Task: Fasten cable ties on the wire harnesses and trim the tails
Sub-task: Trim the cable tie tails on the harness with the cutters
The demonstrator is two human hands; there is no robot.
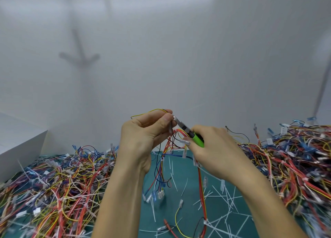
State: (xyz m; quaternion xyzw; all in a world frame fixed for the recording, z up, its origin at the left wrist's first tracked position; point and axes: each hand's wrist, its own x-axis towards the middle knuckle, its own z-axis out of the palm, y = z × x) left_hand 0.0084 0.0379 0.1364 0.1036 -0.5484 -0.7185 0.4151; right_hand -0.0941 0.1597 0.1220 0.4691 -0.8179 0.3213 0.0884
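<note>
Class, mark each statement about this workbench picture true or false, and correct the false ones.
1. The right hand holds green-handled cutters. True.
2. The left hand is empty. False: it pinches a wire harness that hangs below it.
3. Trimmed white tails lie on the green mat. True.
4. Wires are heaped only left of the mat. False: there is a left heap and a right heap.

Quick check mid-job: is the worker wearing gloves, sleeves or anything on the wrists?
No. The left hand and right hand are bare, no gloves. The left forearm and right forearm are uncovered to the frame's edge: no sleeves, watch or wristband. No rings show on the visible fingers.
</note>
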